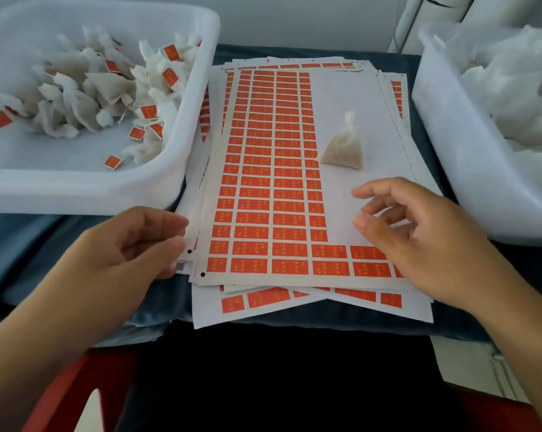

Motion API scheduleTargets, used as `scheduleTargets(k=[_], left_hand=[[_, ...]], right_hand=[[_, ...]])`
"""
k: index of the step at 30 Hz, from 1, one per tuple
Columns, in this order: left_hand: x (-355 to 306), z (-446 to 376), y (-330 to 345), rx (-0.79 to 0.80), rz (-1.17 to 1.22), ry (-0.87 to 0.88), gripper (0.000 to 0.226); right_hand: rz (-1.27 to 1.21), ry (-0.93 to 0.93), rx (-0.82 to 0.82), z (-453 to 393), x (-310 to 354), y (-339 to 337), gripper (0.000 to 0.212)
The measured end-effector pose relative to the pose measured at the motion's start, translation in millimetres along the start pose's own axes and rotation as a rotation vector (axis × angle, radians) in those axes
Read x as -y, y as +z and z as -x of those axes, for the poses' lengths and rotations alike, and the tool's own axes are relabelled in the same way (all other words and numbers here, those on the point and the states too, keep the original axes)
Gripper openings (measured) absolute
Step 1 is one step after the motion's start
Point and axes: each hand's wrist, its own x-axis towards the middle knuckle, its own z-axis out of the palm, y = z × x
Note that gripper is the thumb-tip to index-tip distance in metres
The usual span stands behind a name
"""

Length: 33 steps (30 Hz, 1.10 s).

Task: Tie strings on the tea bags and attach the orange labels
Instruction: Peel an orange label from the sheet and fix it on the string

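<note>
While two white tubs (pixel 198 98) flank, one tea bag (pixel 343 149) lies on sheets (pixel 357 98).

My left hand (pixel 132 244) is curled, fingertips pinching inward toward the right. My right hand (pixel 419 235) hovers palm down, fingers loosely spread and slightly bent, holding nothing.

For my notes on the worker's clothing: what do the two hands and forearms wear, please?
Nothing can be seen on them. The left hand and the right hand are bare, without gloves, rings or a watch. Both forearms are uncovered up to the picture's edge; no sleeve shows.
</note>
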Motion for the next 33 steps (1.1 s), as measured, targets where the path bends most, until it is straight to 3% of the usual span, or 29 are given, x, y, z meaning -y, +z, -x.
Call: scheduleTargets(k=[5, 11, 15, 23, 28, 31, 33], left_hand=[[-8, 12, 10, -0.060, -0.337, 0.187, 0.030], [-44, 19, 56, 0.203, -0.552, 0.549, 0.038], [-59, 11, 88, 0.315, -0.646, 0.654, 0.042], [-50, -1, 92, 0.284, -0.515, 0.628, 0.031], [-48, -4, 90, 0.235, -0.500, 0.591, 0.029], [-55, -1, 99, 0.241, -0.511, 0.612, 0.031], [-63, 2, 109, 0.261, -0.507, 0.619, 0.037]], right_hand=[[0.234, -0.031, -0.181, 27, -11, -17, 0.039], [0.367, 0.080, -0.105, 55, -29, -18, 0.031], [0.268, 0.069, -0.245, 61, -29, -22, 0.028], [0.092, 0.132, -0.317, 72, -44, -24, 0.025], [-0.260, 0.175, -0.397, 75, -51, -21, 0.022], [-0.664, 0.221, -0.349, 71, -49, -18, 0.027], [-0.681, 0.255, -0.329, 70, -49, -17, 0.027]])
